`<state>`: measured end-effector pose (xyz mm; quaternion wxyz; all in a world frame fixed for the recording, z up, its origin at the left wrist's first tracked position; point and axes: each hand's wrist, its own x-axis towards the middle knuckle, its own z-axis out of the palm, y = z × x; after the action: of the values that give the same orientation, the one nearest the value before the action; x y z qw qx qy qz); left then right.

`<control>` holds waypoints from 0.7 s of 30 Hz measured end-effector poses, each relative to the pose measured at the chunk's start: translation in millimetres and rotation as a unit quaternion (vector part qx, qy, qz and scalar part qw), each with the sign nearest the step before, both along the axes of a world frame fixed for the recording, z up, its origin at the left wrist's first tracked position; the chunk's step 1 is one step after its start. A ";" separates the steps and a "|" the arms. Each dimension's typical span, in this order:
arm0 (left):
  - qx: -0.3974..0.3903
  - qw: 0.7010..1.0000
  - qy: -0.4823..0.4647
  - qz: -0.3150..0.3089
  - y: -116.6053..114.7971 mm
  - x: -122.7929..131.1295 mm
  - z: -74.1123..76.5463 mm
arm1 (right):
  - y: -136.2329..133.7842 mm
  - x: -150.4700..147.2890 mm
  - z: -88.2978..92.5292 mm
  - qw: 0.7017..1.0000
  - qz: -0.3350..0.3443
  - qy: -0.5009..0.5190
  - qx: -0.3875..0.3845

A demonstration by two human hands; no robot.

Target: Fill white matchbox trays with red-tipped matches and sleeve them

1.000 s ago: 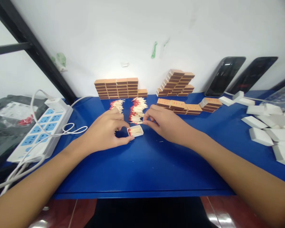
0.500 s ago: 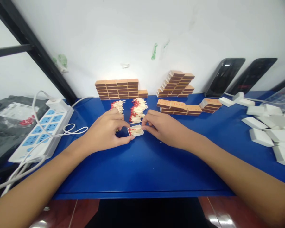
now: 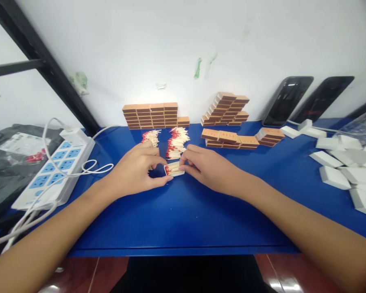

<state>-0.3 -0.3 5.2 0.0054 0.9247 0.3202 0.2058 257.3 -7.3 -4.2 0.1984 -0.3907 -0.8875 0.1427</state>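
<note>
A small white matchbox tray lies on the blue table, holding red-headed matches with their heads to the left. My left hand grips the tray's left end between thumb and forefinger. At the right end, my right hand is closed in a pinch, fingertips over the tray's edge and the match ends; whatever it pinches is hidden. Just behind the tray is a loose pile of matches. A second match pile is partly covered by my left hand.
Matchboxes stand in a stacked block, a stepped stack and a low row. White empty-looking trays heap at right, near two phones leaning on the wall. A power strip with white cables lies left.
My right fingertips have moved slightly left, from beside the tray's right end to over it. My left hand keeps its hold on the tray. The view has shifted very slightly.
</note>
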 end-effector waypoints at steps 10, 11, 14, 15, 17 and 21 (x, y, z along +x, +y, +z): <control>-0.002 1.000 -0.004 -0.017 -2.8 2.2 0.7 | 5.5 3.9 -4.4 0.999 -0.004 0.034 0.004; -0.004 1.000 -0.004 -0.017 -3.3 2.4 0.8 | 7.3 4.9 -5.2 0.999 -0.007 0.039 0.013; -0.006 1.000 -0.003 -0.019 -4.3 2.6 1.0 | 13.3 5.6 -10.9 0.998 -0.023 0.039 0.041; -0.006 1.000 -0.003 -0.019 -4.4 2.7 1.0 | 15.2 5.2 -13.4 0.998 -0.028 0.033 0.046; -0.007 1.000 0.000 -0.018 -4.1 2.9 0.8 | 18.7 3.9 -18.5 0.998 -0.033 0.020 0.042; -0.008 1.000 0.002 -0.020 -3.0 2.7 0.5 | 22.0 0.1 -24.5 0.999 -0.032 0.024 0.028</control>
<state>2.4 -3.2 5.7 0.0163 0.9313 0.3034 0.2011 257.4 14.7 -28.7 0.2346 -0.4094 -0.8733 0.1208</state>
